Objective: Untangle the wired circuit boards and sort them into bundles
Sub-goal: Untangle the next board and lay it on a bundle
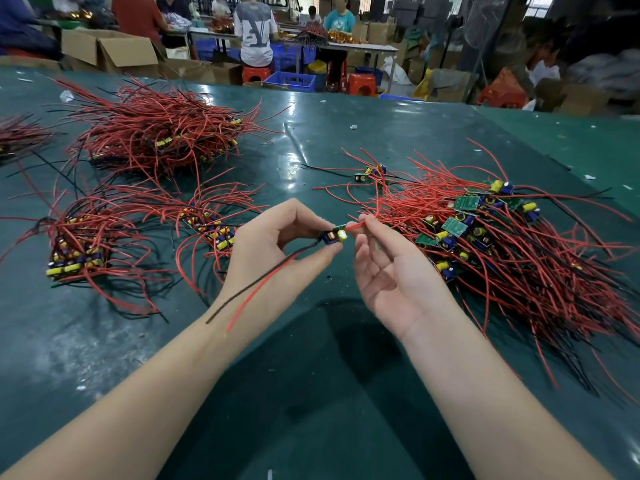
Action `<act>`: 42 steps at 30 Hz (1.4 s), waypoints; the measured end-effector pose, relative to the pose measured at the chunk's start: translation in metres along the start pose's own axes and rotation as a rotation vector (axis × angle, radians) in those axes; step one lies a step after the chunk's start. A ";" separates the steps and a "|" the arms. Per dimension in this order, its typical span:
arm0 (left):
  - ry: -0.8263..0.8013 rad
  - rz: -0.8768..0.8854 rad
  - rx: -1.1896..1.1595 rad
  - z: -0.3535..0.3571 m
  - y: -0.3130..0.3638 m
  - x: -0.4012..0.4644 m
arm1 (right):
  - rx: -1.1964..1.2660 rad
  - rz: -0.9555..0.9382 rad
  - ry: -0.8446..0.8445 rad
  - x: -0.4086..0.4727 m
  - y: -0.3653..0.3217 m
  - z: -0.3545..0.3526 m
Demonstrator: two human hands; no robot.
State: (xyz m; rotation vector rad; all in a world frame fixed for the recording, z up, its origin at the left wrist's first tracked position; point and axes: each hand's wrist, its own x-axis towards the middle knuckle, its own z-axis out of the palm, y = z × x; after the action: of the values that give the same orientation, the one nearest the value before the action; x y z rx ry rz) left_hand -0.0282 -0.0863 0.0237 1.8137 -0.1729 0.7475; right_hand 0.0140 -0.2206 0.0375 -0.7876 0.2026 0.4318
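A dark green desk (pixel 311 341) carries everything. On its right side sprawls the biggest tangle (pixel 485 237) of red-wired circuit boards. A large heap (pixel 159 133) lies at the far left, with two smaller bundles (pixel 76 244) and (pixel 211 226) nearer on the left. One stray board (pixel 369 173) lies apart beyond the hands. Above the desk's middle, the left hand (pixel 273 251) pinches a small circuit board (pixel 334 234) between thumb and fingers, its black and red wires trailing over the wrist. The right hand (pixel 391 268) pinches a red wire (pixel 356 226) at that board's other end.
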 end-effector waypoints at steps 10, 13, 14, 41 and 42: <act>0.002 0.313 0.402 -0.003 0.004 0.001 | -0.048 -0.114 0.017 0.003 -0.007 -0.004; 0.018 0.299 0.371 -0.004 0.004 0.003 | 0.005 -0.096 -0.004 0.004 -0.009 -0.003; 0.020 0.293 0.351 -0.004 0.005 0.003 | 0.029 -0.084 -0.010 0.004 -0.009 -0.002; -0.106 -0.608 -0.758 -0.007 0.001 0.006 | -0.009 -0.080 -0.079 0.002 -0.019 -0.004; -0.102 -0.596 -0.728 -0.007 0.002 0.006 | -0.008 -0.087 -0.077 0.003 -0.020 -0.004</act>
State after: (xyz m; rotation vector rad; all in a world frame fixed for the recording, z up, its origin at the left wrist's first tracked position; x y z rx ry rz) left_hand -0.0269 -0.0797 0.0299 1.1075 0.0358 0.1253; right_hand 0.0251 -0.2351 0.0466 -0.7836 0.0946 0.3798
